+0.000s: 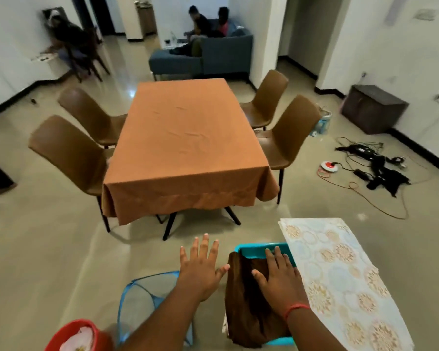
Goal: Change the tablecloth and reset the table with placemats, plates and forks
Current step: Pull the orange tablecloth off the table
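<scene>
An orange tablecloth point(188, 138) covers the dining table ahead, with nothing on it. Close in front of me a folded dark brown cloth point(243, 307) lies on a turquoise stool point(254, 250). My right hand point(279, 282) rests flat on that brown cloth, fingers straight. My left hand point(200, 269) hovers to the left of the stool with fingers spread, holding nothing. A stack of floral placemats point(340, 274) lies to the right of the stool. A red container point(76, 335) with white patterned plates in it stands at the bottom left.
Brown chairs flank the table, two on the left point(69, 153) and two on the right point(289, 133). A blue mesh basket point(147, 305) stands under my left arm. Cables point(373, 165) litter the floor at right. People sit on a blue sofa point(213, 54) behind.
</scene>
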`<action>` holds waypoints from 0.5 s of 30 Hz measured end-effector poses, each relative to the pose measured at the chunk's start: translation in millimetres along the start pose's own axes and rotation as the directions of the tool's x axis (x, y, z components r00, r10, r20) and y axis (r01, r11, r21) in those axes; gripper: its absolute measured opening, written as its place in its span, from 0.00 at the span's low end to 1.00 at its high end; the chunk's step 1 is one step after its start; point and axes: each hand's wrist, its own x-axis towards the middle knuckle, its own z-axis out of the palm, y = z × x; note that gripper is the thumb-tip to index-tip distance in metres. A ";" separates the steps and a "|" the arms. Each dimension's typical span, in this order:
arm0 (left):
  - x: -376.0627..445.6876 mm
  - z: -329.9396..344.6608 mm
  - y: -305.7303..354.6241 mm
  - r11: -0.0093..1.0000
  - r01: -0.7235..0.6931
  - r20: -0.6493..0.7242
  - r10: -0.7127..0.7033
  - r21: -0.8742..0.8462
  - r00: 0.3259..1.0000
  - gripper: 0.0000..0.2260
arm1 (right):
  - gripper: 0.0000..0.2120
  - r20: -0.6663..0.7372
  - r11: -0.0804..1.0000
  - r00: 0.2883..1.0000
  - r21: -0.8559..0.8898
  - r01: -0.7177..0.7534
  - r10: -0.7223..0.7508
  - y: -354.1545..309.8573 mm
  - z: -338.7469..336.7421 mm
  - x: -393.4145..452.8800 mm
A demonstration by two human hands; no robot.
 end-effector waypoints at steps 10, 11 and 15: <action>36.6 -30.1 -63.4 0.957 0.289 -0.060 -0.290 -0.028 0.955 0.38 | 0.35 0.057 0.963 0.964 -0.055 0.263 -0.260 -80.6 0.5 104.7; 34.9 -32.4 -72.7 0.946 0.322 -0.061 -0.324 -0.031 0.944 0.36 | 0.35 0.062 0.952 0.953 -0.062 0.299 -0.295 -93.4 2.1 112.5; 22.8 -32.4 -107.1 0.905 0.421 -0.075 -0.425 -0.065 0.902 0.34 | 0.35 0.093 0.912 0.914 -0.084 0.402 -0.394 -135.9 10.7 129.0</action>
